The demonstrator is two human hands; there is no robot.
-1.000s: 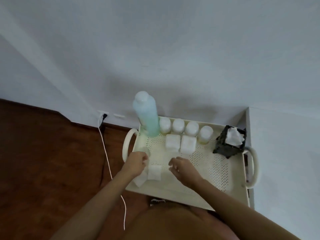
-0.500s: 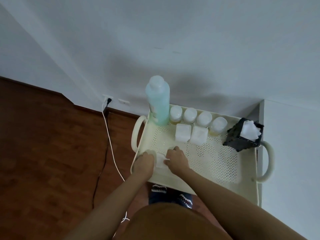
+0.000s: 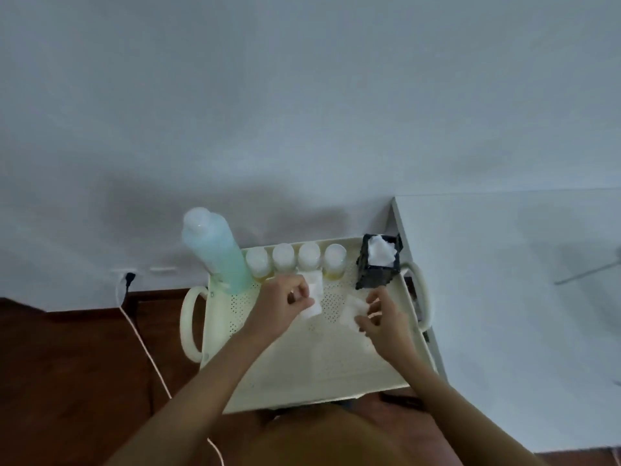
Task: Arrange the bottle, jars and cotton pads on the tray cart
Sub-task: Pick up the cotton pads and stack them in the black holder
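Observation:
A cream perforated tray cart (image 3: pixel 302 371) stands against the wall. At its back left rises a tall bottle (image 3: pixel 216 252) of pale blue liquid, with several small white-lidded jars (image 3: pixel 297 258) in a row beside it. My left hand (image 3: pixel 280 302) pinches a white cotton pad (image 3: pixel 312 309) just in front of the jars, above another pad (image 3: pixel 314 282) lying there. My right hand (image 3: pixel 381 319) holds a second cotton pad (image 3: pixel 353 314) near the black holder (image 3: pixel 378 264), which is stuffed with more white pads.
A white cabinet or counter (image 3: pixel 504 280) abuts the cart's right handle (image 3: pixel 420 297). A white cable (image 3: pixel 144 348) runs from a wall socket (image 3: pixel 129 277) down across the dark wooden floor left of the cart. The wall lies directly behind.
Both hands left the tray's front left corner and moved back and right, each carrying a cotton pad. The view also shifted, so the cart sits more to the centre.

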